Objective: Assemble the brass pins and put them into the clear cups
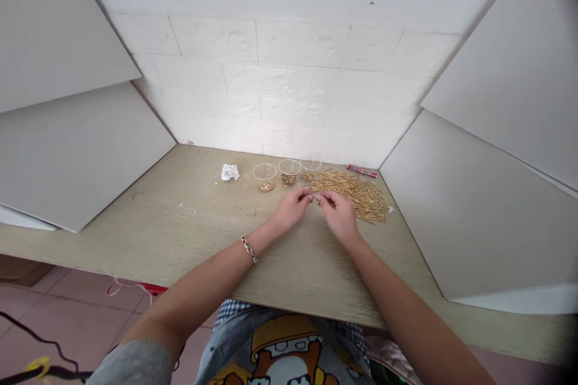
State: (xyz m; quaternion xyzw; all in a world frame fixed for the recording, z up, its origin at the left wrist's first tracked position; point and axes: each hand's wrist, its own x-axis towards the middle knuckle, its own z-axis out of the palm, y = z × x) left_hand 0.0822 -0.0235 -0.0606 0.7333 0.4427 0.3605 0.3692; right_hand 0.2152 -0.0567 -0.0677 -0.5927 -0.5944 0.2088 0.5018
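My left hand (292, 209) and my right hand (339, 216) almost meet above the table, thumb and forefinger pinched on each. Whatever lies between the fingertips is too small to make out. Just beyond and to the right of my right hand spreads a heap of thin gold-coloured pins (352, 189), part of it hidden behind that hand. Beyond my left hand stand three clear round containers, a left one (264, 166), a middle one (289, 161) and a right one (311, 162). Small gold-coloured pieces (267, 186) show at the base of each.
A crumpled white tissue (230, 172) lies left of the containers. Behind the heap is a red printed tube (361, 171). Grey-white panels flank the wooden tabletop (167, 210) on the left (81, 156) and right (501, 210). A white brick-patterned wall (280, 84) closes the back.
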